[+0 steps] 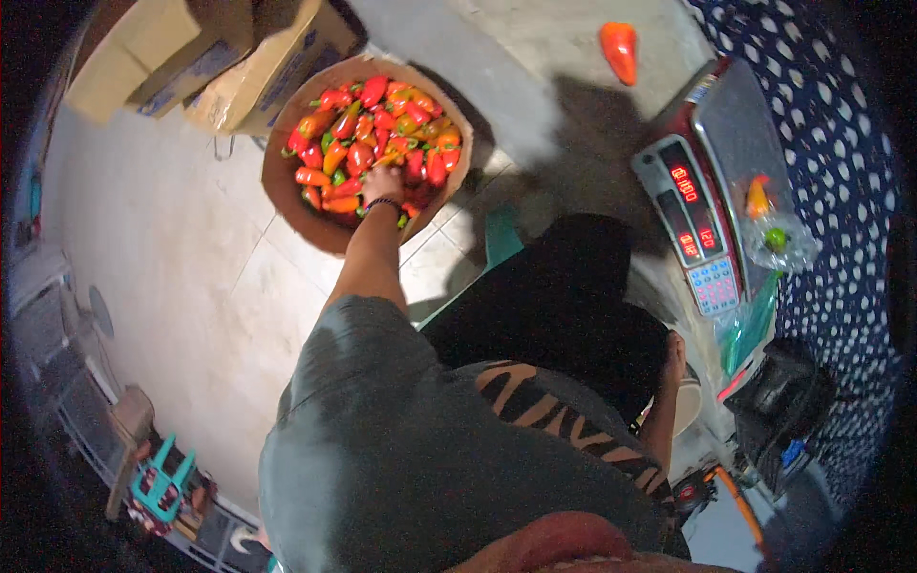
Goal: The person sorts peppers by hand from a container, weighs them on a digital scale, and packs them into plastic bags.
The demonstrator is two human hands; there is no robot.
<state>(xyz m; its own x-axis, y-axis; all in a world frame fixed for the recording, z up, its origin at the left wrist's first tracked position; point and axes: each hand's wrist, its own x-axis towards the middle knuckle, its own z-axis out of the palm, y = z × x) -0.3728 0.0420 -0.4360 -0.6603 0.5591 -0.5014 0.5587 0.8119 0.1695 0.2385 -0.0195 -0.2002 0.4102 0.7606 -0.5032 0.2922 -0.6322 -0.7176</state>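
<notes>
My left hand reaches down into a round-looking cardboard box filled with red and orange peppers, some with green stems or green patches. Its fingers are sunk among the peppers, so their grip is hidden. A dark bracelet circles that wrist. My right hand is beside my knee, in black trousers, with its fingers mostly hidden. Nothing held shows there. Beyond it stands a digital scale with lit red numbers. On the scale's metal plate lies a clear plastic bag with an orange pepper and a small green one.
One orange pepper lies alone at the far right. Cardboard boxes stand behind the pepper box. A spotted dark blue cloth hangs along the right. A teal plastic stool is at the lower left. A black bag sits below the scale.
</notes>
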